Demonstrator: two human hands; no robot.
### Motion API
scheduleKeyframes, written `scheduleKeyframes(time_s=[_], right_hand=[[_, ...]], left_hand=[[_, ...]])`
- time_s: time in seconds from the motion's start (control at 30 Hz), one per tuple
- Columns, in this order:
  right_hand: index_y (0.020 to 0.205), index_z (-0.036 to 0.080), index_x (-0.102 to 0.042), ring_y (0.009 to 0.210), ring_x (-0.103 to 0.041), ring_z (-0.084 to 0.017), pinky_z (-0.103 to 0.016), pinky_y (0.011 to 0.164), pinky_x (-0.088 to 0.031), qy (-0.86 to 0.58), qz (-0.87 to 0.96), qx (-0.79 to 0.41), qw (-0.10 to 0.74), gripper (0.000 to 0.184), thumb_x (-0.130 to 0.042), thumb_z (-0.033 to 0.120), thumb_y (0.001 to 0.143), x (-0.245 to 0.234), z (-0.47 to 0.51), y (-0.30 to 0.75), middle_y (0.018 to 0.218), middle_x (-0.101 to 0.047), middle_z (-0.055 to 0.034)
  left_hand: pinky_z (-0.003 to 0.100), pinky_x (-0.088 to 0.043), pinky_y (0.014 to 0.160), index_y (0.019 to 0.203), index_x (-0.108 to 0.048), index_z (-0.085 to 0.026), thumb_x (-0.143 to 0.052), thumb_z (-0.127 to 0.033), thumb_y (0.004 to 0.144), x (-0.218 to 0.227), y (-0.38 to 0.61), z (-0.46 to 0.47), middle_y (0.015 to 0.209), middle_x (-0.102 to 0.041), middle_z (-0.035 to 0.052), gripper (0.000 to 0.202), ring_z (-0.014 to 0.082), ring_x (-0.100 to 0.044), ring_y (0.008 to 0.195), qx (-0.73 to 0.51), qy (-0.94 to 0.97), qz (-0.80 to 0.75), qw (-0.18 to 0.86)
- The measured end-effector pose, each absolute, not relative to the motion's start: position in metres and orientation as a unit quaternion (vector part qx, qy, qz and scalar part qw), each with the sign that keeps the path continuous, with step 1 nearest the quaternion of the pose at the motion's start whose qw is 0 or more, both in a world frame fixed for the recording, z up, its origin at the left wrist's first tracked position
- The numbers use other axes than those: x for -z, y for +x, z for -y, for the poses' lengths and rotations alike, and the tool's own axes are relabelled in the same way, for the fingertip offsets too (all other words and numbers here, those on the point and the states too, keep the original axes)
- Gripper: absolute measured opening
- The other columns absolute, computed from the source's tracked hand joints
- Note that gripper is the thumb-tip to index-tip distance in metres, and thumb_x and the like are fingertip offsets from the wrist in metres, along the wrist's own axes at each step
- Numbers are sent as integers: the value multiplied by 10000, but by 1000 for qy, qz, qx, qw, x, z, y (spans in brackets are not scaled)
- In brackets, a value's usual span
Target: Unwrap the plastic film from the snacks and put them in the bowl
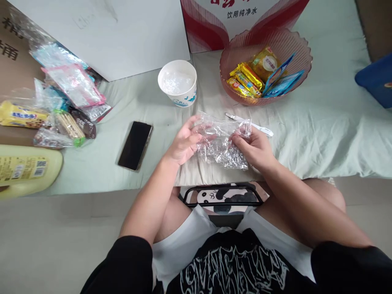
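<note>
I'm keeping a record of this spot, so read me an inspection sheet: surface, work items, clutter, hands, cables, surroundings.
Surface: pale green cloth, wrinkled.
Work items: crumpled clear plastic between the hands; slim white tool lying just beyond it.
Clutter: phone, screen dark; paper cup with clear plastic inside; pink ribbed bowl of wrapped snacks; heap of packets at left.
Hands: right hand pinches the plastic; left hand is at its left edge, grip unclear.
Cables: nothing seen.
Surroundings: white box and red-and-white box behind; yellowish jug at left; blue object at right.
</note>
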State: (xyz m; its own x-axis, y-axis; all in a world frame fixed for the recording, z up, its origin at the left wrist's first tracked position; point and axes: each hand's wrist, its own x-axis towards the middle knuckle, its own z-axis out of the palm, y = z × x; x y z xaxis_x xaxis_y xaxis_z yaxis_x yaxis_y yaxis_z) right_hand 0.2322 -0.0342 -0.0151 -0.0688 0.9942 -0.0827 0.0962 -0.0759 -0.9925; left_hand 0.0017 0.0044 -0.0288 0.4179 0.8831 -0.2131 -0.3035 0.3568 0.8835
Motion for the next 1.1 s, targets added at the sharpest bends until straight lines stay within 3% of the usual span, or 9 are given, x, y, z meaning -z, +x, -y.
scheduleKeyframes(time_s=[0.17, 0.3, 0.4, 0.47, 0.57, 0.73, 0.97, 1.1], right_hand=[[939, 211, -611, 715, -571, -139, -308, 653, -464, -528, 529, -495, 442, 191, -686, 363, 850, 19, 34, 235, 851, -644, -19], [897, 189, -620, 623, -547, -122, -294, 590, -437, -520, 556, -524, 383, 200, -696, 366, 845, 21, 33, 239, 735, -617, -2], [832, 203, -591, 562, -522, -107, -277, 544, -408, -525, 546, -508, 410, 228, -656, 411, 896, 21, 33, 240, 648, -562, 23], [906, 213, -592, 537, -507, -106, -267, 513, -385, -527, 519, -514, 435, 235, -648, 442, 909, 21, 33, 240, 630, -545, 40], [1036, 217, -596, 531, -496, -106, -264, 499, -378, -519, 505, -549, 418, 291, -706, 420, 859, 20, 34, 240, 638, -561, 51], [863, 208, -614, 578, -510, -103, -271, 544, -396, -513, 531, -530, 417, 187, -727, 351, 819, 16, 33, 238, 674, -586, 26], [783, 242, -596, 505, -404, -96, -259, 503, -330, -464, 458, -572, 497, 279, -745, 477, 803, 17, 33, 236, 615, -508, 41], [754, 231, -657, 550, -459, -127, -277, 520, -339, -467, 459, -581, 483, 198, -648, 414, 827, 21, 32, 243, 638, -560, 6]], left_hand=[[327, -609, 781, 983, -703, -157, -819, -398, 791, 28, 13, 2, 952, -792, 80, 329, 214, -756, 872, -351, 443, -414, 713], [291, -607, 660, 1041, -690, -176, -755, -380, 842, 30, 12, 2, 825, -775, 34, 292, 185, -749, 744, -368, 448, -447, 681], [232, -538, 517, 1061, -692, -183, -733, -382, 869, 33, 10, 1, 676, -706, -15, 280, 134, -673, 559, -358, 486, -465, 648], [225, -518, 490, 1063, -691, -182, -732, -405, 877, 34, 10, 1, 619, -667, -33, 293, 125, -646, 516, -357, 505, -463, 636], [235, -528, 494, 1090, -673, -191, -745, -435, 866, 34, 13, 3, 628, -684, -31, 339, 137, -662, 526, -367, 497, -447, 647], [251, -549, 487, 1004, -666, -215, -797, -374, 785, 27, 13, 3, 658, -698, -38, 301, 140, -659, 519, -392, 448, -421, 685], [203, -408, 434, 718, -684, -176, -722, -275, 690, 14, 10, 0, 658, -641, -10, 110, 88, -551, 502, -415, 412, -395, 708], [243, -436, 497, 717, -705, -159, -633, -387, 722, 16, 8, -4, 716, -672, 43, 239, 127, -581, 583, -393, 427, -398, 710]])
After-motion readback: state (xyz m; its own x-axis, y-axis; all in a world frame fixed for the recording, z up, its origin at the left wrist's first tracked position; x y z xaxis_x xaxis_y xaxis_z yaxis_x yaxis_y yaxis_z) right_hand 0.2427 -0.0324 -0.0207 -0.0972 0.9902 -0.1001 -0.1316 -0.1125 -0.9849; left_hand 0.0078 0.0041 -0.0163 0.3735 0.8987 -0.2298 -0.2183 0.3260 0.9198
